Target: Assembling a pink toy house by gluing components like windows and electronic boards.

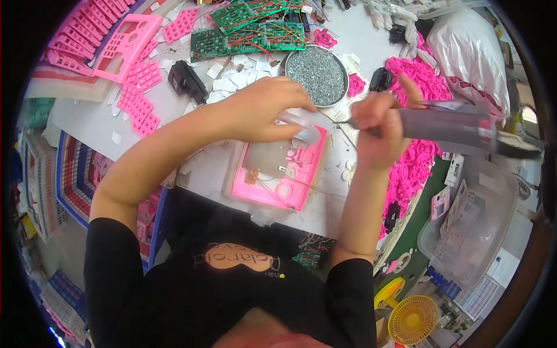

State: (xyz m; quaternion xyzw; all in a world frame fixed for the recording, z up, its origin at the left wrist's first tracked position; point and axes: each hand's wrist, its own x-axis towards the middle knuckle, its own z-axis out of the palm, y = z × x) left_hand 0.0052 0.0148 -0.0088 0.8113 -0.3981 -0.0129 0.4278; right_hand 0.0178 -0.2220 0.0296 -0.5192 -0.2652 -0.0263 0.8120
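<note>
Cluttered desk (203,165): I saw L grip (270,107) w/ translucent plastic pc (306,129) over pink case's (309,178) far end; R grip (381,124), to case's right, clutched gray pwr driver (449,126).

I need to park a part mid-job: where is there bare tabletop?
Best: the mostly bare tabletop left of the pink keypads. Smaller: between the left forearm and pink casing, and between the round bowl and white parts. Crowded: right side, with its pink heap, and top middle, with circuit boards and paper scraps.
</note>
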